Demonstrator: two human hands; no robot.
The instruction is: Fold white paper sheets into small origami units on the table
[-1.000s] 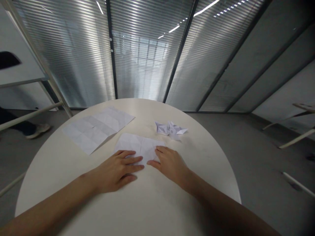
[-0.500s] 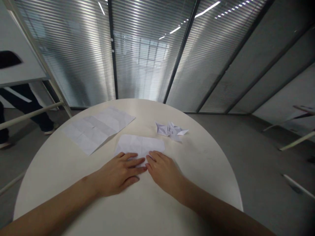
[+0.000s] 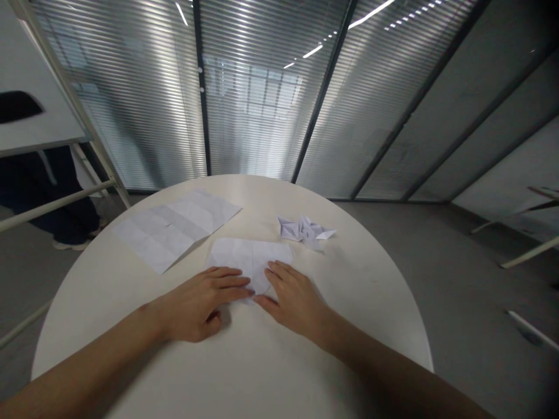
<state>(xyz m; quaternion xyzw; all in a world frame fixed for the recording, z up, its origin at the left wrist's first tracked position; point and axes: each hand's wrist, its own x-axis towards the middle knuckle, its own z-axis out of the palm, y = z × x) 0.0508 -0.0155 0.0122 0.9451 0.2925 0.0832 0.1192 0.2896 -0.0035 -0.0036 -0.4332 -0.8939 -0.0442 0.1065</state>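
Note:
A white folded sheet of paper (image 3: 244, 253) lies on the round white table (image 3: 262, 372), with crease lines across it and a near edge partly under my fingers. My left hand (image 3: 196, 305) rests on its near left part, fingers stretched out flat and thumb tucked beneath the palm. On the right side, my right hand (image 3: 297, 299) presses its fingers flat on the paper, the thumb apart from them at the near edge. The fingertips of both hands lie close together at the paper's near corner, which they partly hide.
A larger creased sheet (image 3: 177, 230) lies at the table's far left. Beyond my right hand sits a pointed folded-paper piece (image 3: 305, 230). A whiteboard on a metal frame (image 3: 65, 201) stands left, with a person's legs (image 3: 48, 192) behind it. Glass panels with blinds (image 3: 253, 110) close the far side.
My left fingers have drawn back slightly left and the thumb has tucked in. My right hand has shifted a little up the paper, its thumb now spread. The person's legs have moved.

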